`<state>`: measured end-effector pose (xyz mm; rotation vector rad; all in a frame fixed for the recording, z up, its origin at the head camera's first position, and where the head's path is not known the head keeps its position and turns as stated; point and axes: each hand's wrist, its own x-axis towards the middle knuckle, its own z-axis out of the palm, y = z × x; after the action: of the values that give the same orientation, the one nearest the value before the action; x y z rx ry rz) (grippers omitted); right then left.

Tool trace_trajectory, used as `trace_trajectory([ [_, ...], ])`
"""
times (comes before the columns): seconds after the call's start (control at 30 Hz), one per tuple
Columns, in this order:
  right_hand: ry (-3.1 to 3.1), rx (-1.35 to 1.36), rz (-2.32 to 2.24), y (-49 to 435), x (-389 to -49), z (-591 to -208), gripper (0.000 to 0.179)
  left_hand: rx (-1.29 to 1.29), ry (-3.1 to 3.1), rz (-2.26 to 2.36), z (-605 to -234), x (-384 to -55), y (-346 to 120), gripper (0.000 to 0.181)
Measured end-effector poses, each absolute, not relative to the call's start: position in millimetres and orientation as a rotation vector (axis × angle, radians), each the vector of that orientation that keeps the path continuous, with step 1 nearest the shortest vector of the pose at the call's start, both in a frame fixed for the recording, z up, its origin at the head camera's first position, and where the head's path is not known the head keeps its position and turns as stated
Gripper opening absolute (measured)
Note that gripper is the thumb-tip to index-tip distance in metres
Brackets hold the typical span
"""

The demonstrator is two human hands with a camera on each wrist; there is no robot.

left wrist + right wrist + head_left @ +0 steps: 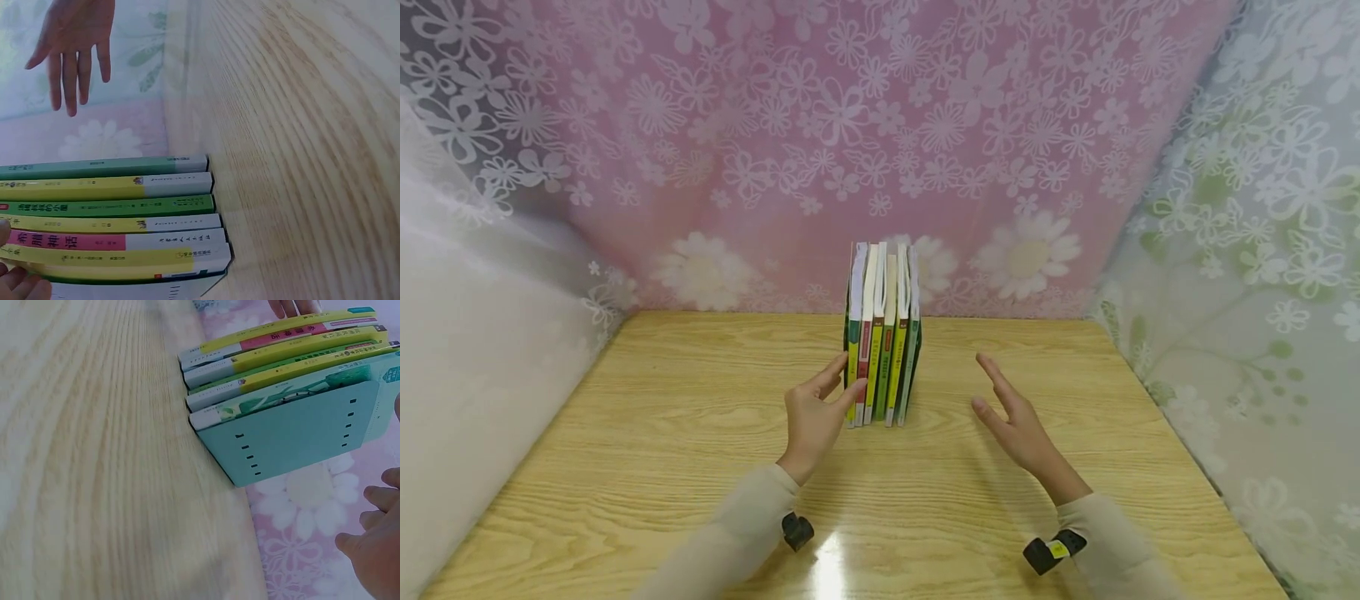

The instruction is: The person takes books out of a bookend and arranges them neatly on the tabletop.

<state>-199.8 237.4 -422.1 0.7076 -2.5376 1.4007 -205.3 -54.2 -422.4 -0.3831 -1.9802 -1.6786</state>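
Note:
A row of several thin books [880, 367] stands upright on the table, spines toward me. Their spines are yellow, red-pink and green. My left hand [812, 417] is at the row's left end, its fingers along the outer side and its thumb across the front of the spines, pinching the leftmost yellow book [119, 261]. In the left wrist view, only its fingertips [37, 289] show, at the lower left. A teal perforated bookend [294, 434] stands against the row's right side. My right hand [1015, 425] hovers apart, right of the row, fingers extended and holding nothing.
The wood-grain table [662, 417] runs back to a pink flowered curtain [850, 125] close behind the books. Pale flowered curtain [1262, 292] hangs along the right edge, and white cloth [490, 375] along the left. A dark band with a device [797, 531] is on each wrist.

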Motion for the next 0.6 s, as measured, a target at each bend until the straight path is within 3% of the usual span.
trace_trajectory([
  [0.6,-2.451,0.761,1.503,220.8,-199.3,-437.8,0.06,-0.334,-1.91,-1.42,-426.0,-212.9,-46.3,0.032],
])
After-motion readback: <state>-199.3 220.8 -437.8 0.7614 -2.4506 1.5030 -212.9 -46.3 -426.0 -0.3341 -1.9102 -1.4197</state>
